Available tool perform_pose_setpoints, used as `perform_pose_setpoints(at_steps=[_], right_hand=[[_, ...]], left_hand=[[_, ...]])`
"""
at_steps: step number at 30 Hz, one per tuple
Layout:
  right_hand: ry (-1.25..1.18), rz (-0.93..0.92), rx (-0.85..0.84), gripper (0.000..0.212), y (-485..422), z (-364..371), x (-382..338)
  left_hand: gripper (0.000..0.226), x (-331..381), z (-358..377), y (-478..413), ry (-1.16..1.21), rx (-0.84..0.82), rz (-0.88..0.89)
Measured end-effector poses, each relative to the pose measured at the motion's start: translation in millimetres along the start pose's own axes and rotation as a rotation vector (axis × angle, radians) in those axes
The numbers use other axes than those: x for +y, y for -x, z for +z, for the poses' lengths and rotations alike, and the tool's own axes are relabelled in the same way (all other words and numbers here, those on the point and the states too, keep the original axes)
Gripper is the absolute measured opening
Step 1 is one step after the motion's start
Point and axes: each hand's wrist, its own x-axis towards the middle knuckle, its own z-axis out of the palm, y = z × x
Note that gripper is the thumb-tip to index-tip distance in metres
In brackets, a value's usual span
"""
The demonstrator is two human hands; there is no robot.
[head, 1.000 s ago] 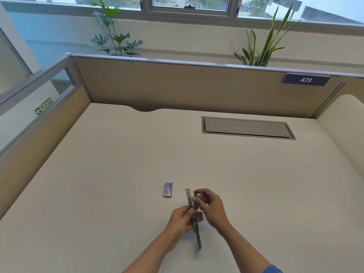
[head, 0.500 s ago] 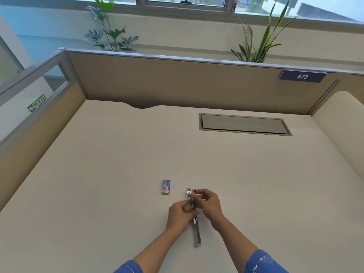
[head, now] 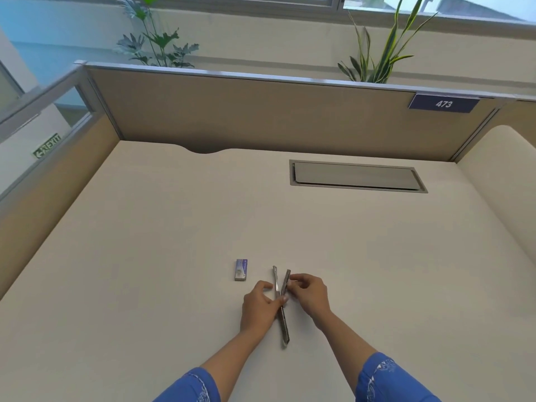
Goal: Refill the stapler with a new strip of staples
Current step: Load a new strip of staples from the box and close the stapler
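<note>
A slim metal stapler (head: 283, 323) lies swung open on the beige desk, its two arms splayed in a narrow V at the far end. My left hand (head: 259, 307) pinches the stapler near its hinge. On the right, my right hand (head: 310, 294) has fingertips pinched at the right arm, near its far end; whether a staple strip is between them is too small to tell. A small purple staple box (head: 241, 269) lies flat on the desk just left of the stapler.
A grey cable hatch (head: 356, 177) is set into the desk at the back right. Tan partition walls (head: 261, 117) close off the back and left sides. Plants (head: 156, 39) stand behind the partition.
The stapler's two arms have spread apart into a V. My right hand's fingers have shifted to the right arm's far end. The view has tilted down, showing both blue sleeves.
</note>
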Motion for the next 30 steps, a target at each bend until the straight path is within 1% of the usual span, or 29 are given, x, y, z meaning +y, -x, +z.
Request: perform_pose_setpoints(at_steps=[4, 9, 14, 19, 24, 27, 30], right_hand=[[0.051, -0.03, -0.027, 0.024, 3.2, 0.7, 2.6], [0.149, -0.12, -0.074, 0.032, 8.1, 3.7, 2.1], [0.249, -0.178, -0.126, 0.035, 11.0, 4.7, 4.0], [0.342, -0.22, -0.167, 0.032, 7.7, 5.0, 3.0], [0.421, -0.262, -0.145, 0.023, 3.9, 6.9, 6.2], [0.387, -0.242, -0.116, 0.017, 2.6, 7.3, 5.3], [0.272, -0.205, -0.043, 0.011, 4.6, 5.7, 6.0]], left_hand=[[0.036, -0.7, 1.1, 0.5, 0.039, -0.012, -0.022], [0.031, -0.7, 0.0, -0.4, 0.043, -0.02, -0.026], [0.035, 0.7, 0.8, -2.7, 0.042, 0.015, -0.049], [0.038, 2.3, 2.5, -6.9, 0.077, 0.081, -0.122], [0.038, 4.0, 5.9, -6.9, 0.094, 0.09, -0.173], [0.038, 2.1, 6.2, -7.0, 0.091, 0.091, -0.174], [0.035, 0.5, 5.9, -6.0, 0.107, 0.092, -0.181]])
